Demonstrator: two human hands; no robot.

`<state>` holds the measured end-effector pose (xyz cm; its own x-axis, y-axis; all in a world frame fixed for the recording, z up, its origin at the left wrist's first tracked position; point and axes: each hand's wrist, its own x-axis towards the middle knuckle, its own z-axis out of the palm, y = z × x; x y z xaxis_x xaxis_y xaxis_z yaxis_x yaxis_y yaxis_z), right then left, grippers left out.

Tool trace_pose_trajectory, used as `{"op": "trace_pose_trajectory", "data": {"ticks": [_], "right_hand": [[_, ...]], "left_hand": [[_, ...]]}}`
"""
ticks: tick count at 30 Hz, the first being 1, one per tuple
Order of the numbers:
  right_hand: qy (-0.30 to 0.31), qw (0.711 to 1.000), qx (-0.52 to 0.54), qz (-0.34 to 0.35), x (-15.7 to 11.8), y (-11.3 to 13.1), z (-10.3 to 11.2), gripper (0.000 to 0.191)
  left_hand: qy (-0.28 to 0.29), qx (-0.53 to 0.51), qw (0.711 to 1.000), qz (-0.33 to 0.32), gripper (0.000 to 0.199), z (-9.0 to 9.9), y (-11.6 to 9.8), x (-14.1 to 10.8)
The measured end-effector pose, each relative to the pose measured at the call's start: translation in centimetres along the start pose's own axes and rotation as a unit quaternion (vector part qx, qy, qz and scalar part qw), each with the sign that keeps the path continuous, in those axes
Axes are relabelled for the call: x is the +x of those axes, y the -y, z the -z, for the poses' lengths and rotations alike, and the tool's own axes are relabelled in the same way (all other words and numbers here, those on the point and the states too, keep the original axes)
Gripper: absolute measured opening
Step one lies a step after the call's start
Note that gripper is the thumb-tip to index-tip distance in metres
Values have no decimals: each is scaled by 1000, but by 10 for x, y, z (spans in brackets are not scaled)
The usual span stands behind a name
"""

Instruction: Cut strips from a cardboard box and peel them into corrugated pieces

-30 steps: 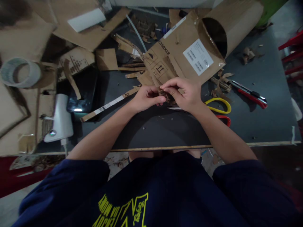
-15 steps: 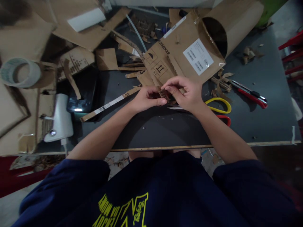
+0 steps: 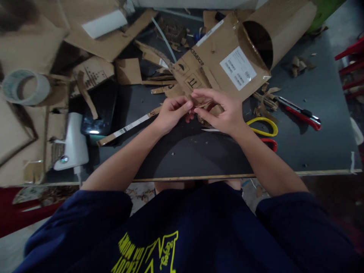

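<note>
"Where is the cardboard scrap [image 3: 202, 102] held?"

"Over the tabletop [image 3: 176, 163], close by the labelled box [image 3: 216, 57]."

"How is it gripped?"

"It is pinched by the left hand [image 3: 174, 113] and held between thumb and fingers by the right hand [image 3: 224, 110]."

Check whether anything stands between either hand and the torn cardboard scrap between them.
Nothing visible does. The left hand and right hand meet directly at the torn cardboard scrap. The scissors lie nearer the person's table edge, partly hidden by the right wrist, not between.
</note>
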<state>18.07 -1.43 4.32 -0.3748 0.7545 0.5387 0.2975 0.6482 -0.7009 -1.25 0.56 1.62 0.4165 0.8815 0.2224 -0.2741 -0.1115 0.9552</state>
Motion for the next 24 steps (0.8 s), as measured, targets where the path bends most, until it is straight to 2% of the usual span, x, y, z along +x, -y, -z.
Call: {"op": "trace_pose_trajectory", "data": {"ticks": [5, 13, 18, 24], "right_hand": [[26, 1000, -10, 0, 2, -2, 3, 29], [-22, 999, -25, 10, 3, -5, 3, 19], [-37, 999, -28, 16, 2, -4, 1, 19], [-30, 997, -64, 12, -1, -3, -1, 22]], "left_hand": [[4, 20, 1000, 0, 53, 0, -2, 1], [9, 14, 1000, 12, 53, -1, -1, 0], [24, -1, 999, 24, 51, 1, 0, -1], [33, -11, 999, 41, 48, 2, -1, -2]]}}
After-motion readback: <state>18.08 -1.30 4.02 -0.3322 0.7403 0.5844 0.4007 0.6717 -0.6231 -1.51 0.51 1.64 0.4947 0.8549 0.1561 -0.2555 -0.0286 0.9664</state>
